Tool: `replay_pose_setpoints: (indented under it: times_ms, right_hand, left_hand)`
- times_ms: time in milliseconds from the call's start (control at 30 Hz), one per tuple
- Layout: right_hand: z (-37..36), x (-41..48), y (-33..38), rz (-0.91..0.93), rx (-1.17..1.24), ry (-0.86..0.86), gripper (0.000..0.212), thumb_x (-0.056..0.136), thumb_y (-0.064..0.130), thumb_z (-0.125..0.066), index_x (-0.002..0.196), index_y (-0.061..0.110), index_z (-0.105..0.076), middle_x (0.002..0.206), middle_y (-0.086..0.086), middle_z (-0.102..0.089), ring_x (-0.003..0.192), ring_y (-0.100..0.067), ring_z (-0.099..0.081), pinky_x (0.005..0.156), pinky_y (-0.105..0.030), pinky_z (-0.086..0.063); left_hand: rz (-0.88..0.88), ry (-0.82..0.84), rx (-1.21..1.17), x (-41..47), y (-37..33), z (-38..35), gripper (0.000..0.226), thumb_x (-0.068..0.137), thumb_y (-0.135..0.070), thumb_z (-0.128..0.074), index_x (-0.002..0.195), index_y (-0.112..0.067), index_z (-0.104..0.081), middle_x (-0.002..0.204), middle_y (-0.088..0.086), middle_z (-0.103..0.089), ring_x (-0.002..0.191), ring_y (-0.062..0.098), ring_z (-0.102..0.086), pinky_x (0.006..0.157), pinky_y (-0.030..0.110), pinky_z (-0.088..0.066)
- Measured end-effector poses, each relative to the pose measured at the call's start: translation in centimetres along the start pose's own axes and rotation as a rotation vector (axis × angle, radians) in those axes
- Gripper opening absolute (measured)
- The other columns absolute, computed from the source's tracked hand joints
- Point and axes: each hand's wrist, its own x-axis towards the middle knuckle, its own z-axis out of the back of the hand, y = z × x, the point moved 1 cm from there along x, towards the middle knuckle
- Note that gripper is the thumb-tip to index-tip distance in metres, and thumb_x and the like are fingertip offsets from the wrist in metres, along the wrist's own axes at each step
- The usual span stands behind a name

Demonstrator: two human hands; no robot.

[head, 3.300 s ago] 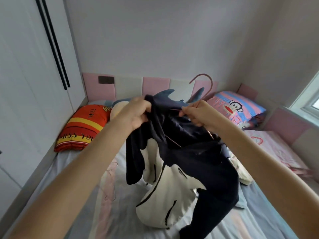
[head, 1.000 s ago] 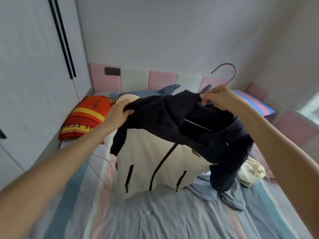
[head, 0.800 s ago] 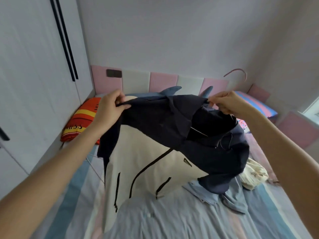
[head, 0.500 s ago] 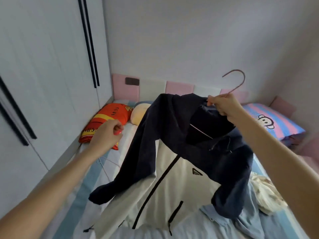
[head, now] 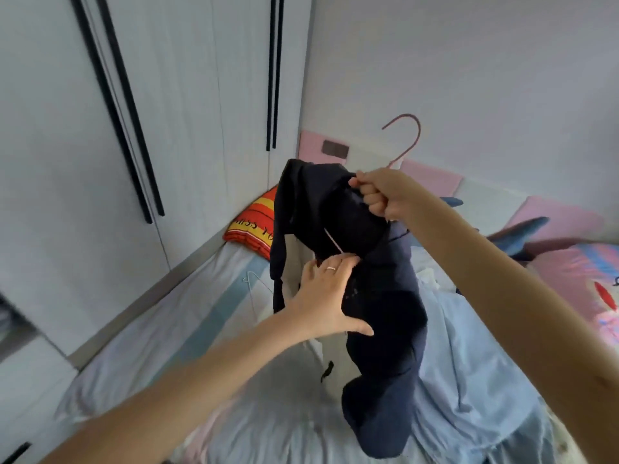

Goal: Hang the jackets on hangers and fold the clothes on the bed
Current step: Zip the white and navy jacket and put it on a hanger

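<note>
A dark navy and cream jacket (head: pixel 385 296) hangs over the bed from a pink wire hanger (head: pixel 407 139) whose hook sticks up above my fist. My right hand (head: pixel 378 195) grips the hanger's neck together with the jacket's collar. My left hand (head: pixel 326 296) reaches to the jacket's front with fingers spread, fingertips at the fabric just below the hanger's wire; whether they pinch it I cannot tell. A light blue garment (head: pixel 469 363) lies spread on the bed under the jacket.
A white wardrobe (head: pixel 150 128) with black handles runs along the left. An orange striped pillow (head: pixel 254 229) lies at the bed's head corner. A second thin wire hanger (head: pixel 251 289) lies on the sheet. A pink cartoon pillow (head: pixel 576 279) sits right, near a blue plush.
The jacket has been lifted and swung left toward the wardrobe, now hanging from the hanger. My left hand came from beside the pillow to the jacket's front. The view turned left.
</note>
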Motion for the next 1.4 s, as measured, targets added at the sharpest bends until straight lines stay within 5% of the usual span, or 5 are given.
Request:
replay_pose_setpoints:
  times_ms: [267,533,700,1200,1400]
  right_hand:
    - [-4.0,4.0,0.4,0.227,-0.045,-0.149,0.033,0.101,0.021,-0.042,0.072,0.012,-0.052,0.037,0.010,-0.030,0.030,-0.003,-0.022,0.030,-0.015,-0.017]
    - [-6.1,7.6,1.6,0.296,-0.299,-0.156,0.032,0.095,0.012,-0.049,0.064,0.009,-0.057,0.032,0.011,-0.030,0.028,-0.003,-0.022,0.031,-0.012,-0.017]
    - [-5.9,10.5,1.3,0.414,-0.517,-0.314,0.039,0.091,0.011,-0.055,0.052,0.012,-0.059,0.028,0.010,-0.038,0.028,-0.004,-0.033,0.036,-0.012,-0.029]
    - [-18.0,14.9,6.3,0.419,-0.744,0.315,0.034,0.094,0.023,-0.058,0.073,-0.001,-0.070,0.043,-0.002,-0.024,0.036,-0.013,-0.018,0.038,-0.018,-0.018]
    - [-22.6,14.4,9.2,0.584,-0.928,0.505,0.038,0.092,0.028,-0.059,0.065,0.004,-0.070,0.036,0.007,-0.033,0.035,-0.008,-0.023,0.040,-0.015,-0.022]
  left_hand:
    - [-0.010,-0.210,-0.269,3.7,0.5,4.7,0.026,0.082,-0.032,-0.070,0.090,-0.010,-0.060,0.080,-0.001,-0.066,0.079,0.019,-0.062,0.069,0.034,-0.047]
    - [-0.099,0.191,-0.246,2.0,6.1,8.1,0.065,0.084,-0.036,-0.069,0.140,-0.018,-0.040,0.138,-0.004,-0.048,0.126,0.008,-0.045,0.105,0.025,-0.037]
    - [0.305,-0.061,-0.217,1.3,19.1,13.0,0.019,0.093,-0.013,-0.054,0.101,-0.025,-0.065,0.101,-0.012,-0.064,0.096,0.005,-0.059,0.092,0.028,-0.048]
    - [0.302,-0.455,-0.055,3.3,27.5,19.5,0.072,0.076,-0.034,-0.077,0.138,-0.021,-0.042,0.143,0.005,-0.035,0.133,0.020,-0.034,0.109,0.035,-0.030]
    - [0.229,-0.451,-0.041,4.2,24.1,20.9,0.039,0.090,-0.040,-0.059,0.125,-0.024,-0.057,0.111,-0.004,-0.067,0.100,0.015,-0.062,0.086,0.030,-0.049]
